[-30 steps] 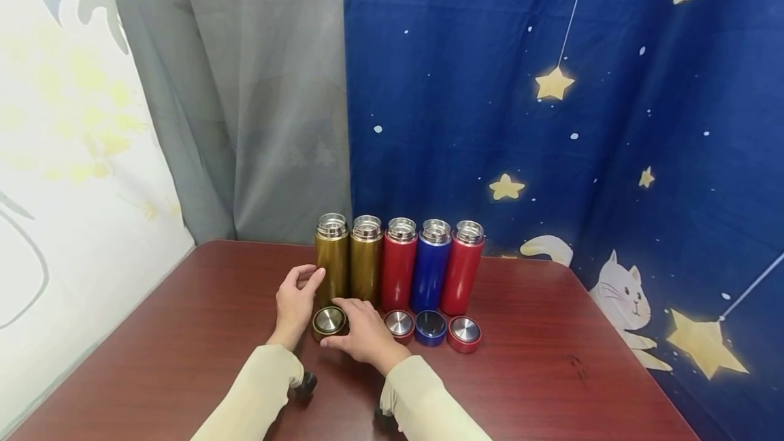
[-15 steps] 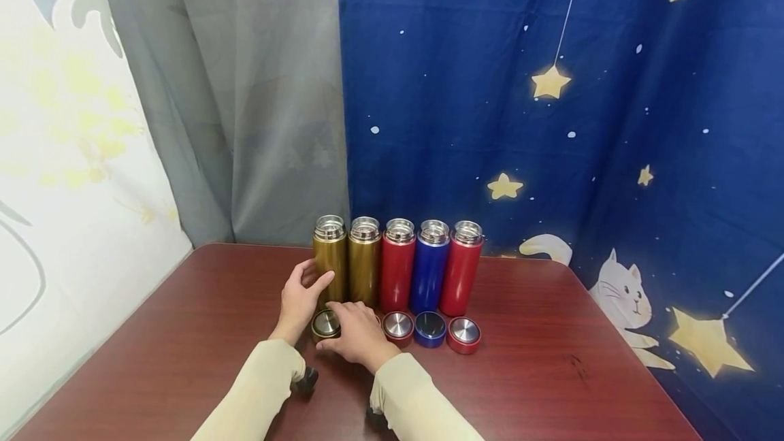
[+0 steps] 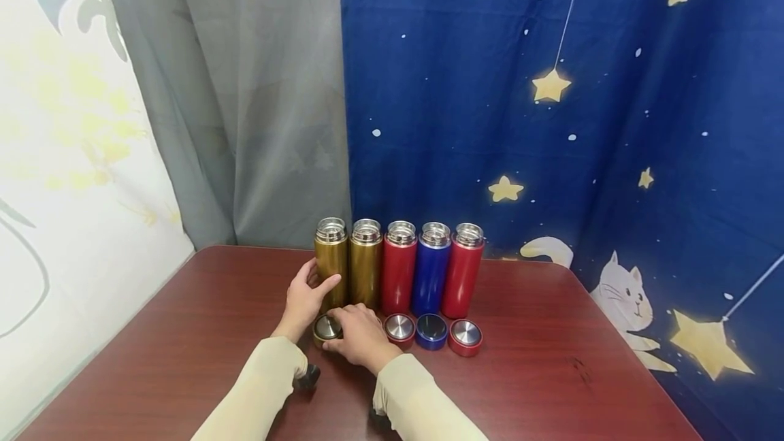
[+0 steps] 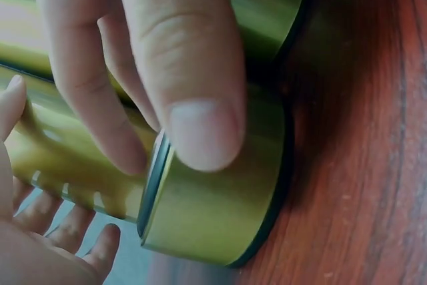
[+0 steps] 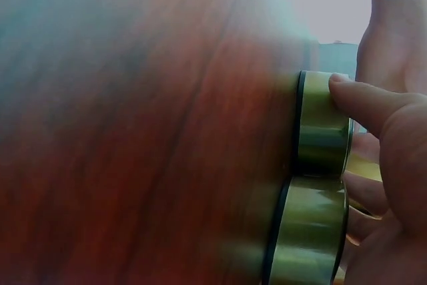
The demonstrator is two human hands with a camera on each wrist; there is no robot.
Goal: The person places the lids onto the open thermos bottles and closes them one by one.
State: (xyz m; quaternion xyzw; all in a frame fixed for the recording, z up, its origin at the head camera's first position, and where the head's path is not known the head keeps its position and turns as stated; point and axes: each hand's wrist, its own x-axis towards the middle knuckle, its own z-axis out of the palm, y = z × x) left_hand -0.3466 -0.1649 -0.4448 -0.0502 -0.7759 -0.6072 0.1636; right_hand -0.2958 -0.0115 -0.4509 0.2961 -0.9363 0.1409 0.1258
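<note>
Five-in-a-row thermos flasks without lids include a gold thermos (image 3: 331, 257) at the left end, which my left hand (image 3: 304, 299) holds with its thumb in front and fingers along its left side. In front of it lies a gold lid (image 3: 326, 329), metal disc upward. My right hand (image 3: 361, 335) grips this lid, thumb on the near side and fingers on the far side. The right wrist view shows a second gold lid (image 5: 308, 231) touching the first; in the head view my right hand hides it. The left wrist view shows my right thumb (image 4: 200, 125) against the lid's side.
To the right stand another gold thermos (image 3: 365, 267), a red one (image 3: 399, 274), a blue one (image 3: 431, 278) and a second red one (image 3: 463, 278). Before them lie a red lid (image 3: 399, 327), a blue lid (image 3: 431, 329) and another red lid (image 3: 465, 335) on the brown table (image 3: 551, 359).
My left hand has shifted right, its thumb now further across the gold thermos. My right hand has moved slightly left, covering more of the gold lid. The flasks keep their places.
</note>
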